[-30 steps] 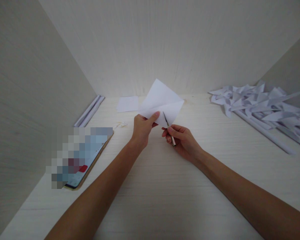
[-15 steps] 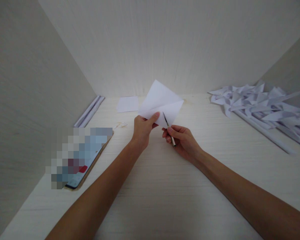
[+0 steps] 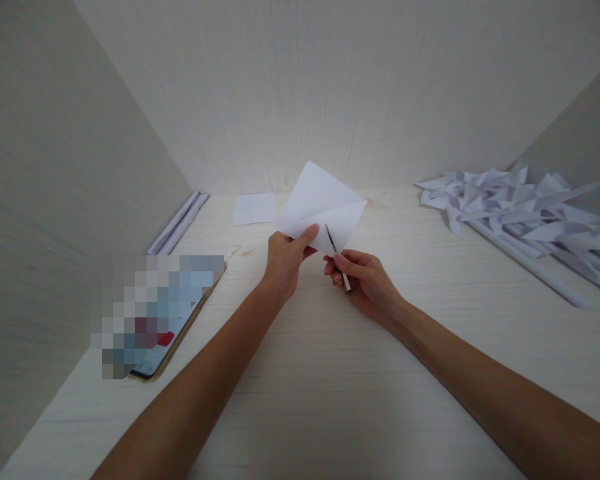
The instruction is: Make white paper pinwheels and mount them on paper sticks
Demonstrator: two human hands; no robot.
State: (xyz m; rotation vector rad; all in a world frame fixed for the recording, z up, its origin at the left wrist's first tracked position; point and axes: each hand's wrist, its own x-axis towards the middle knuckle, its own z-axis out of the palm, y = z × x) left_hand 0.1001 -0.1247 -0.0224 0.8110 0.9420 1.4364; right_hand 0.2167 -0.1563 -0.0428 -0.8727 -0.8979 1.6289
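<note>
A white square sheet of paper (image 3: 325, 193) with a crease across it is raised over the table, one corner pointing up. My left hand (image 3: 287, 257) grips its lower left edge, thumb on top and fingers underneath. In my right hand (image 3: 363, 277), the closed fingers hold a slim tool (image 3: 332, 241) with a dark pointed blade and a pale handle. Its blade lies over the lower part of the paper, near the bottom corner. Whether it has a second blade behind the sheet, I cannot tell.
Several folded paper pinwheels (image 3: 505, 200) with rolled paper sticks (image 3: 530, 263) are heaped at the right. Paper squares (image 3: 255, 208) lie by the back wall. On the left are paper rolls (image 3: 180, 223), a partly blurred phone (image 3: 180, 333) and small pale scraps (image 3: 241, 251).
Almost nothing differs. The paper's top corner sits very slightly lower; both hands keep their hold and the blade stays at the same spot on the sheet.
</note>
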